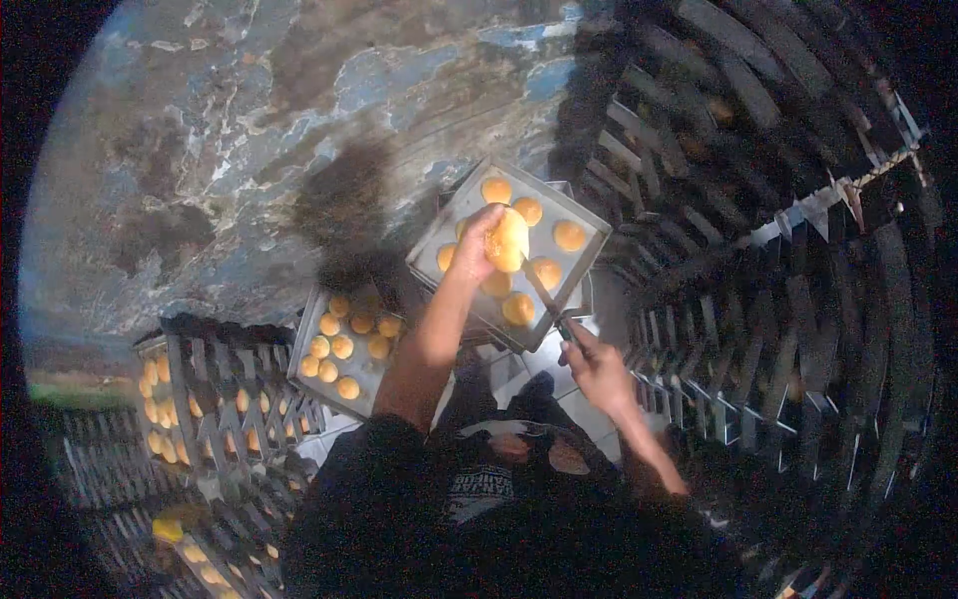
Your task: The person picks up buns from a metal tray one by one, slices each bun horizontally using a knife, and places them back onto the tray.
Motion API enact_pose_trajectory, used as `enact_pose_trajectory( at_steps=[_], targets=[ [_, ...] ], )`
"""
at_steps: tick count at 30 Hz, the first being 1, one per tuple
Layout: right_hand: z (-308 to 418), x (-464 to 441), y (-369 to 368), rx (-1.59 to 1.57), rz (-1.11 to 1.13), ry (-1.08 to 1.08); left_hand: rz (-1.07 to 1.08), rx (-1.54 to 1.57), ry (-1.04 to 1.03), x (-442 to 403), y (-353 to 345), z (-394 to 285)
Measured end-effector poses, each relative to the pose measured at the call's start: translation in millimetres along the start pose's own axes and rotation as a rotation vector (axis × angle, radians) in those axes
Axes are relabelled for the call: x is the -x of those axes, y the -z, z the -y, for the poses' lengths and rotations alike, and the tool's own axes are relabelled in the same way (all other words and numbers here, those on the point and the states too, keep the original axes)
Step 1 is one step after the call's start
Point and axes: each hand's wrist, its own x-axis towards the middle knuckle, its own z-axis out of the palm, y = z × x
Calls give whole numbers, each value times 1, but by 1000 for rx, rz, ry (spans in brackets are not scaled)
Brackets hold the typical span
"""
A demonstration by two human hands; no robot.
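My left hand (477, 248) is closed around a golden bread bun (511, 240), raised above a metal baking tray (454, 228). In my right hand (599, 369) is a knife (541, 290) with a dark handle, its blade slanting up to the lower edge of the held bun. Whether the blade has gone into the bun, I cannot tell. Several round golden buns lie spread on the tray, one bun (570, 236) near its right corner and another bun (518, 308) near its front. My left hand hides part of the tray.
Another tray (299, 351) with several buns sits lower left of the first. Dark slatted racks (718, 319) line the right side, and a rack (215, 399) with more buns stands at left. Ahead is a stained, peeling wall (329, 100). Pale floor tiles (589, 414) show below.
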Motion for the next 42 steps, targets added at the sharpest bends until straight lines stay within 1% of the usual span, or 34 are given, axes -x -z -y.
enact_pose_trajectory(
  at_steps=[1, 2, 3, 5, 6, 8, 9, 12, 13, 15, 16, 17, 18, 20, 21, 22, 24, 25, 26, 27, 28, 29, 30, 31, 32, 33, 34, 35, 36, 37, 38, 40, 41, 42],
  targets=[
    [-1, -10, -6, -71, -11, 61, -5, 4, 11, -1, -1, 6],
    [-5, -27, -15, -72, -11, 48, -89, 32, 11, -1, -3, 19],
    [-13, -46, -25, -90, -54, 107, -175, 59, 13, 0, -7, 29],
    [-22, -77, -41, -80, -146, 200, -216, 95, -1, -8, -2, 42],
    [-21, -79, -42, -82, -144, 191, -248, 127, -30, -13, 4, 45],
    [-21, -76, -40, -112, -130, 163, -231, 192, 19, -23, 23, 37],
    [-10, -64, -30, -127, -25, 48, -216, 157, 12, -25, 28, 31],
    [-60, -47, -46, -85, -4, 0, -211, 152, 31, -31, 50, 27],
    [-66, -52, -52, -114, 36, -85, -197, 170, 22, -30, 55, 31],
    [-70, -76, -68, -187, 17, -108, -190, 190, 31, -29, 57, 48],
    [-66, -92, -78, -257, -7, -120, -255, 196, 41, -26, 51, 61],
    [-67, -113, -89, -186, -116, 117, -320, 200, 51, -25, 51, 68],
    [-68, -129, -95, -191, -115, 101, -330, 201, 65, -28, 60, 72],
    [-75, -151, -102, -360, 5, -165, -293, 202, 153, -35, 81, 79],
    [-86, -153, -109, -330, -59, -49, -331, 228, 139, -43, 87, 79],
    [-105, -146, -116, -328, -64, -65, -335, 234, 154, -55, 104, 80],
    [-160, -108, -126, -110, -107, 64, -212, 128, 145, -80, 154, 87],
    [-182, -81, -122, -128, -34, -22, -320, 58, 119, -91, 166, 87],
    [-204, -49, -117, -146, 39, -106, -325, 70, 133, -108, 196, 97],
    [-225, -15, -117, -561, -39, -570, -321, -19, 47, -127, 234, 113],
    [-241, 20, -118, -975, -130, -1035, -322, -59, 10, -140, 254, 119],
    [-238, 51, -111, -859, -95, -813, -323, -98, -27, -153, 272, 126],
    [-235, 77, -105, -741, -60, -593, -347, -461, -160, -164, 276, 124],
    [-245, 99, -106, -738, -67, -609, -345, -642, -216, -167, 268, 126],
    [-257, 115, -109, 5, -34, -315, -356, -821, -275, -170, 258, 126],
    [-260, 121, -112, 365, 18, -162, -368, -1173, -409, -167, 232, 118],
    [-263, 126, -115, 731, 14, -4, -359, -1353, -472, -163, 219, 124],
    [-257, 119, -124, 191, -160, -304, -362, -1530, -544, -159, 207, 130],
    [-250, 111, -128, -365, -328, -582, -261, -1603, -392, -155, 196, 145],
    [-247, 107, -123, -373, -336, -584, -157, -1668, -239, -154, 191, 158],
    [-244, 104, -116, -381, -211, -615, -145, -1671, -241, -155, 187, 168],
    [-232, 95, -102, -391, -98, -644, -189, -1860, -8, -156, 201, 202],
    [-223, 87, -98, -450, -149, -688, -227, -1847, -60, -156, 207, 211],
    [-215, 82, -93, -481, -177, -708, -218, -1846, -61, -156, 213, 218]
  ],
)
